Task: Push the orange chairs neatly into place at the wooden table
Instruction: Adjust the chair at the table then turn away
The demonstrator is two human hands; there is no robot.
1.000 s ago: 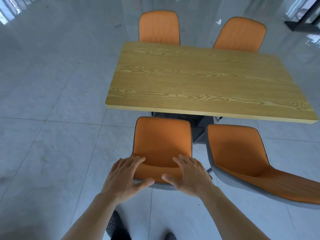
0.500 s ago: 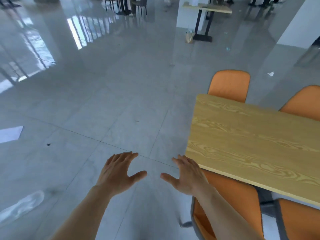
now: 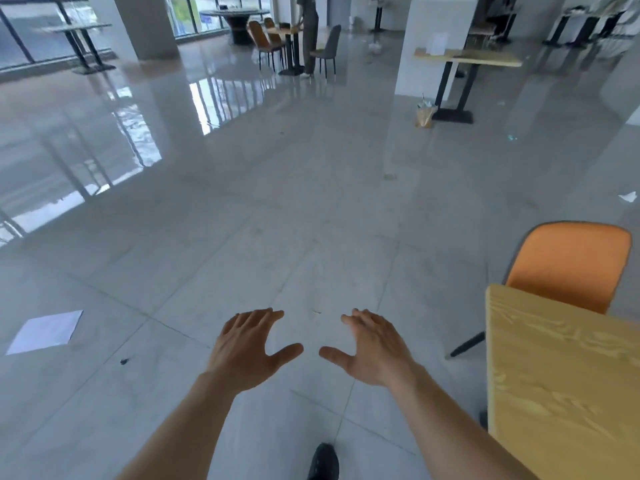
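Turning away from the near chairs, the view now swings left over the floor [image 3: 173,271], both hands off the seat.

Left hand [image 3: 247,348] and right hand [image 3: 375,348] hover empty, fingers apart. One orange chair [image 3: 568,268] sits tucked behind the worktop [image 3: 554,375]; likely light and rigid, best pushed at the backrest top.
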